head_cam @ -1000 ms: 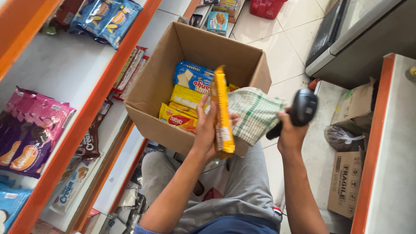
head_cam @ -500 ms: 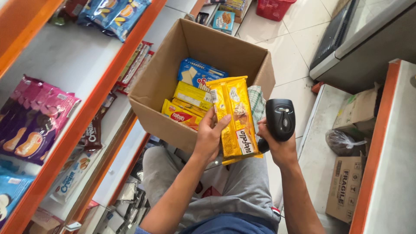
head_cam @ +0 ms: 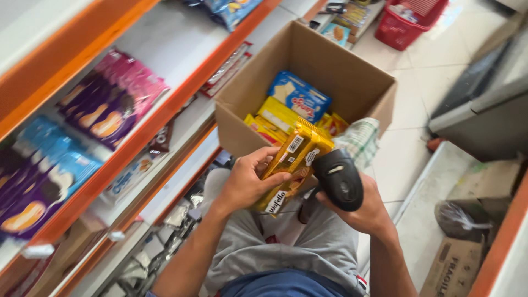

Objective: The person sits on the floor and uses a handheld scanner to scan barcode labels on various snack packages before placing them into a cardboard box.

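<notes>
The left hand [head_cam: 247, 184] is curled around a yellow snack packet [head_cam: 291, 165], thumb across its front and fingers wrapped behind, holding it tilted over the person's lap with the barcode end up. The right hand [head_cam: 360, 212] is closed around the grip of a black handheld scanner [head_cam: 341, 179], whose head sits just beside the packet's right edge, close to or touching it; the blur makes contact hard to judge. Directly beyond both hands stands an open cardboard box [head_cam: 335, 71], resting against the person's knees and holding more yellow packets and a blue one [head_cam: 300, 96]. A checked cloth [head_cam: 360, 140] hangs over the box's near right corner. To the left run orange-edged shelves [head_cam: 165, 118] stocked with pink and purple biscuit packs [head_cam: 113, 102] and blue ones lower down. At the top right, a red basket [head_cam: 410, 25] sits on the tiled floor, and a brown carton [head_cam: 454, 264] lies at the lower right.
</notes>
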